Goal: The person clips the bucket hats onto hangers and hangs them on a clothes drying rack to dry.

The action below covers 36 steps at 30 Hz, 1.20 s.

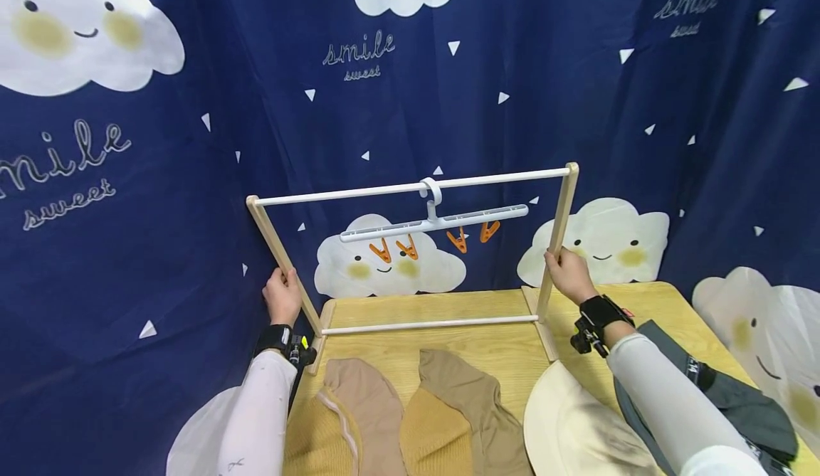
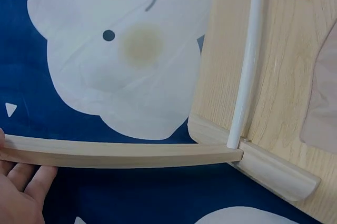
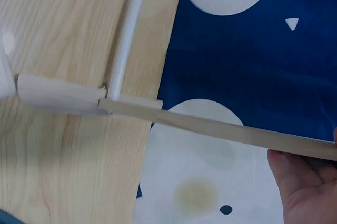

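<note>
A small drying rack with wooden side posts and white bars [image 1: 429, 324] stands at the back of the wooden table. My left hand [image 1: 282, 297] grips its left post [image 1: 272, 242] partway up; in the left wrist view the fingers [image 2: 39, 184] lie under that post. On the other side my right hand [image 1: 570, 275] holds the right post [image 1: 562, 213], thumb and fingers about the wood. From the top bar [image 1: 359, 193] hangs a white hanger [image 1: 435, 224] by its hook, carrying several orange clips [image 1: 458, 240], all without cloth.
On the table [image 1: 384, 309] in front of the rack lie two tan-and-mustard hats [image 1: 368, 398] [image 1: 448, 419], a cream hat [image 1: 576, 426] and, at the right, a dark grey one [image 1: 737, 398]. A blue cloud-print curtain [image 1: 256, 106] hangs right behind the table.
</note>
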Motion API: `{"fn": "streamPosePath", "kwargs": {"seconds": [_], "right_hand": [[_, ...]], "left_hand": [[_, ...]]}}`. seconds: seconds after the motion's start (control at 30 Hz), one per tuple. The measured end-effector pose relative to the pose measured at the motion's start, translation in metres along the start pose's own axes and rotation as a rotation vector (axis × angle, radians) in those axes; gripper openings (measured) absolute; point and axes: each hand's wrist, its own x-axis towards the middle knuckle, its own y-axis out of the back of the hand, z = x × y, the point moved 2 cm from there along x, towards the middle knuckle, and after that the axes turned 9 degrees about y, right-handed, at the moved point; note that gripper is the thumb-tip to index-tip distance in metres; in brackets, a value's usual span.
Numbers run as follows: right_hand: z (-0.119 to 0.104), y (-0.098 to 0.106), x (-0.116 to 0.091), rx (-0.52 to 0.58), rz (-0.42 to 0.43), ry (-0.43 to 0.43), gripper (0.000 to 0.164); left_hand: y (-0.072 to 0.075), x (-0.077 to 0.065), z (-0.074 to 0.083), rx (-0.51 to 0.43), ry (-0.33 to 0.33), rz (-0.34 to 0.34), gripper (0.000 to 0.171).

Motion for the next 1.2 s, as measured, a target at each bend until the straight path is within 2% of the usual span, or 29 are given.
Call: {"fn": "streamPosePath", "kwargs": {"seconds": [0.23,0.37,0.7,1.0,1.2], "right_hand": [[-0.004,0.007,0.000,-0.019,-0.090,0.000,0.035],[-0.004,0.012,0.002,-0.025,-0.117,-0.019,0.035],[0.014,0.021,-0.001,-0.048,-0.114,0.003,0.039],[0.017,0.029,0.005,-0.056,-0.107,0.042,0.037],[0.024,0.035,-0.001,-0.058,-0.134,0.016,0.038]], "left_hand": [[-0.005,-0.006,0.004,0.018,0.032,0.036,0.023],[-0.005,-0.009,0.005,0.035,0.040,0.024,0.023],[-0.008,-0.019,0.012,0.029,0.035,-0.045,0.027],[-0.010,-0.019,0.021,0.015,0.043,-0.079,0.029],[-0.015,-0.026,0.022,0.014,-0.018,-0.064,0.025]]}}
